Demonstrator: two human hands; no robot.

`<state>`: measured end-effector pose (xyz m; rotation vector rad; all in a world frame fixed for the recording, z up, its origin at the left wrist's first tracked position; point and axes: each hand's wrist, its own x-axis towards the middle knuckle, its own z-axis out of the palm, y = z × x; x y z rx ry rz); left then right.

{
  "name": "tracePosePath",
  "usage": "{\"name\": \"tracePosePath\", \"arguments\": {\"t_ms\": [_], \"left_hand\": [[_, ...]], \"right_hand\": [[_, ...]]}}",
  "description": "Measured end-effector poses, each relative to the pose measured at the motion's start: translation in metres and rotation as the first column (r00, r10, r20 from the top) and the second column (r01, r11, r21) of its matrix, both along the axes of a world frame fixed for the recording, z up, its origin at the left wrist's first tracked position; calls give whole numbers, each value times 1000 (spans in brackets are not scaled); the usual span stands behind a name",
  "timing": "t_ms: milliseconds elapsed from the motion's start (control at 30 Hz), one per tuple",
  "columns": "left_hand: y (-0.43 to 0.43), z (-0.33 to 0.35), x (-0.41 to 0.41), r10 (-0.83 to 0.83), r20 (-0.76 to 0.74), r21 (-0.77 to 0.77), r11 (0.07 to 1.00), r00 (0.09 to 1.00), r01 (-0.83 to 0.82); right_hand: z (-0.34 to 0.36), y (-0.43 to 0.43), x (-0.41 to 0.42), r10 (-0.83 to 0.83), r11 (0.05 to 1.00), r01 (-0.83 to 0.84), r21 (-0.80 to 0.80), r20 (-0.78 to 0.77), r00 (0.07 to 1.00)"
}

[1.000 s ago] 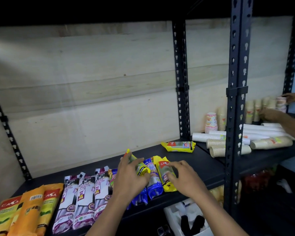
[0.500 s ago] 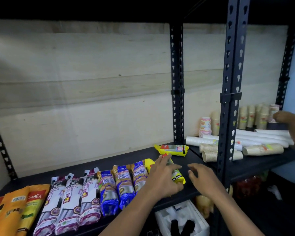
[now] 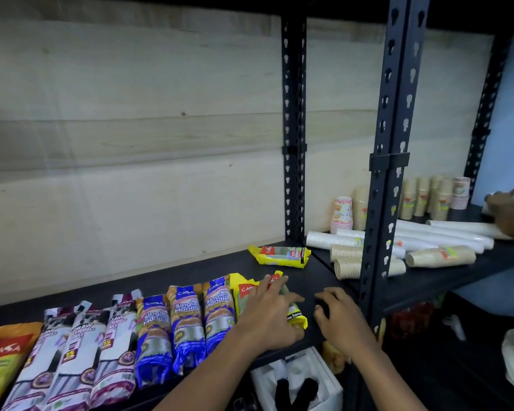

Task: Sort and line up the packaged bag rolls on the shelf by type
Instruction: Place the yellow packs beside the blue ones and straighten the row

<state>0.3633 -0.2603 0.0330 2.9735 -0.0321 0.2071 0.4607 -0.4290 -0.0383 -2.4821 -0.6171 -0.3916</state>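
Observation:
On the black shelf point(image 3: 190, 271) lies a row of packaged bag rolls. From the left come an orange pack point(image 3: 3, 360), three white-and-purple drawstring packs point(image 3: 77, 357) and three blue single-handle packs point(image 3: 187, 321). Right of the blue ones lie two yellow packs point(image 3: 297, 320) side by side, mostly hidden under my left hand point(image 3: 267, 315), which grips them from above. My right hand point(image 3: 339, 318) rests on the shelf just right of them, fingers curled and apart, holding nothing. Another yellow pack point(image 3: 279, 255) lies crosswise farther back.
A black perforated upright point(image 3: 389, 179) stands just right of my right hand. Beyond it the neighbouring shelf holds paper cup stacks point(image 3: 439, 256) and another person's hand point(image 3: 508, 206). A white foam box point(image 3: 297, 381) sits below the shelf edge. Plywood backs the shelf.
Both hands have shifted right from the blue packs to the yellow ones. The blue packs now lie straight in a row, and a yellow pack sits beside them under my left hand.

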Motion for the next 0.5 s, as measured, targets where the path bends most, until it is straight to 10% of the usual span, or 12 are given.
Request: {"name": "tracePosePath", "arguments": {"t_ms": [500], "left_hand": [[4,-7,4,-23,-84,58,998,996,28]], "right_hand": [[-18,7,-2,-74,995,63,80,138,988]]}}
